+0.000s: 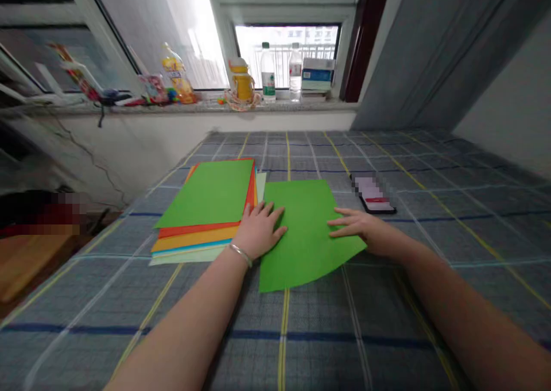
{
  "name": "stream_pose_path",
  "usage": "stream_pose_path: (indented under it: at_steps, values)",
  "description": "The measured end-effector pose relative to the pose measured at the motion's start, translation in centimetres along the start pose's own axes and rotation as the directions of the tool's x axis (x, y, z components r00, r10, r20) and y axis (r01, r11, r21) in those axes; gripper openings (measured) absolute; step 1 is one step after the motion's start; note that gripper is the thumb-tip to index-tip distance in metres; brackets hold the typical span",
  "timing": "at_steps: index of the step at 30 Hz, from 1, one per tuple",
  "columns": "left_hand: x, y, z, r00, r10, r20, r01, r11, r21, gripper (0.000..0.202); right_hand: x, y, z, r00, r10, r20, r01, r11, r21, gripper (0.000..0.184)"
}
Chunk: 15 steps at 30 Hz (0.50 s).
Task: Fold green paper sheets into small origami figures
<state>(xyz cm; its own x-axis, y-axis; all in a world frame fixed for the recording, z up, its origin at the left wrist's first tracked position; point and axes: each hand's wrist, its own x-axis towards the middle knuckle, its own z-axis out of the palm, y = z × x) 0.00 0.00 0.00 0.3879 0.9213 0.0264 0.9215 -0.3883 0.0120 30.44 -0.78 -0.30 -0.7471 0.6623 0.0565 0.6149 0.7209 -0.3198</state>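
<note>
A single green paper sheet (303,230) lies on the grey checked bedspread (387,322) in front of me. My left hand (259,229) rests flat on its left edge, fingers spread and open, a thin bracelet on the wrist. My right hand (359,225) lies flat on the sheet's right edge, fingers stretched out to the left. Just left of the sheet sits a stack of coloured paper (206,213) with a green sheet on top and orange, yellow and blue edges showing below.
A phone (373,194) lies on the bedspread right of the sheet. The windowsill (193,107) behind holds water bottles (267,74), a yellow jug (242,82), a box and small clutter. A wall rises at right; the bed's left edge drops to a wooden floor.
</note>
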Motion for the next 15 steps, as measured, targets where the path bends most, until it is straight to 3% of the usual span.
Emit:
stream_pose_path:
  at_steps: [5,15]
  values:
    - [0.2,-0.2,0.2,0.996,-0.071,-0.055,0.071,0.997,-0.003,0.057,-1.3,0.6,-0.4,0.998,0.026,-0.058,-0.027,1.0,-0.002,0.046]
    - [0.9,-1.1,0.5,0.997,-0.064,-0.052,0.049,0.966,-0.253,0.076,-2.2,0.1,-2.3,0.991,0.053,0.123,-0.074,0.982,0.175,0.045]
